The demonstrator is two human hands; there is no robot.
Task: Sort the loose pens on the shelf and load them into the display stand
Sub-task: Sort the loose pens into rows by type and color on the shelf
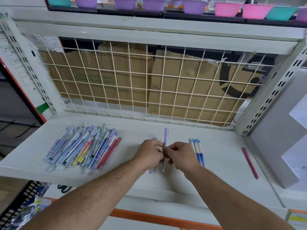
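Observation:
A heap of several loose pens [83, 146] in purple, blue, yellow and red lies on the left of the white shelf [132, 130]. At the shelf's middle both hands meet over purple pens. My right hand [180, 154] pinches a purple pen [165, 135] that points away from me. My left hand [150, 152] has its fingers curled round another purple pen [151, 170], whose end shows below the hand. Three blue-and-cream pens [198, 151] lie just right of my right hand. A single red pen [250, 162] lies far right. No display stand is in view.
A white wire grid [149, 83] backs the shelf, with cardboard [191, 90] behind it. Coloured plastic bowls [227, 9] stand on the level above. A white box [280, 138] stands at the shelf's right end. Slotted uprights frame both sides.

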